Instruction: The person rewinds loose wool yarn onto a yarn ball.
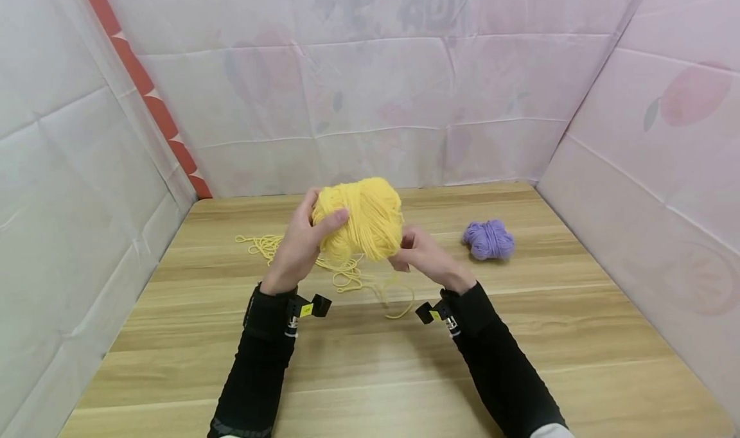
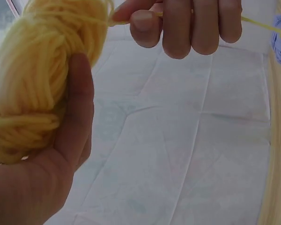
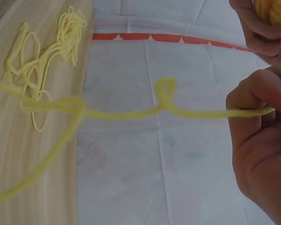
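I see the yellow yarn ball (image 1: 370, 216), plump and bound with crossing wraps, held above the counter (image 1: 347, 393) in the left hand's (image 1: 295, 252) grip, thumb across its front. The right hand (image 1: 428, 258) pinches a strand (image 3: 124, 115) running from it, kinked into a small loop. My left wrist view crops the ball. Loose coils (image 1: 347, 276) lie on the counter, partly hidden; wood spreads wide nearer me, cloth walls (image 1: 376, 104) rising behind and either side.

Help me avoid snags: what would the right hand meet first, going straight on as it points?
Most likely the yellow yarn ball, just ahead of the right hand; whether they touch is unclear.
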The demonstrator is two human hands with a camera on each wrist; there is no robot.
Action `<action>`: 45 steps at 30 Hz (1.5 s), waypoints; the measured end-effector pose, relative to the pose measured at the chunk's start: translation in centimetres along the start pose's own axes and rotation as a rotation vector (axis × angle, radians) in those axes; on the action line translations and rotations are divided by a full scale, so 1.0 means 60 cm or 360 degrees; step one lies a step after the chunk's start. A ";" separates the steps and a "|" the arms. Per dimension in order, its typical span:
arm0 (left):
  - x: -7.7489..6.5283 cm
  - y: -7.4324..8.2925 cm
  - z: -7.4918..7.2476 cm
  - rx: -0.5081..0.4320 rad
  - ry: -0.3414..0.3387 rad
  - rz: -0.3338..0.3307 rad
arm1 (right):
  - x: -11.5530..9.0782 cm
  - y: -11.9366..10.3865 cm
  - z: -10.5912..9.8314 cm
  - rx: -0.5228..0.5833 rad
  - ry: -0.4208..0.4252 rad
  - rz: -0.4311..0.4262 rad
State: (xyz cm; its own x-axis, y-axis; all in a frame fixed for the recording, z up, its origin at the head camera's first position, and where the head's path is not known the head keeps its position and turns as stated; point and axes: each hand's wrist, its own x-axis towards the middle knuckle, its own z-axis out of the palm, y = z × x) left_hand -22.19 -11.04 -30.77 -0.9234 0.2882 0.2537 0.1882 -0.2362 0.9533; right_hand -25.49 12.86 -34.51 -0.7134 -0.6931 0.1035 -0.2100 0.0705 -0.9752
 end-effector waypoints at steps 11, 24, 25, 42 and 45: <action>-0.001 0.000 -0.002 0.0536 -0.0368 -0.0152 | 0.003 0.009 -0.020 0.0276 0.0110 0.0124; 0.002 -0.012 -0.008 0.0914 -0.0405 -0.0284 | -0.013 -0.022 -0.017 0.0448 0.0217 0.0011; 0.003 -0.014 -0.008 0.0969 -0.0356 -0.0285 | -0.015 -0.025 -0.017 0.0476 0.0211 -0.0019; 0.015 -0.020 -0.007 0.0618 0.0520 -0.0088 | -0.041 -0.063 0.011 -0.0025 0.0124 -0.0169; 0.017 -0.018 -0.008 0.0450 0.0594 0.0004 | -0.037 -0.059 0.014 -0.0111 0.0021 -0.0176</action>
State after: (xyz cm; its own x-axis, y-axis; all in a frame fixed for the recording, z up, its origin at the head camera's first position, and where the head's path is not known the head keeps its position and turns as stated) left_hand -23.47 -10.94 -31.59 -0.9703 -0.0777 0.2289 0.2264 0.0404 0.9732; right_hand -22.61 13.58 -31.43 -0.6917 -0.6901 0.2128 -0.3338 0.0442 -0.9416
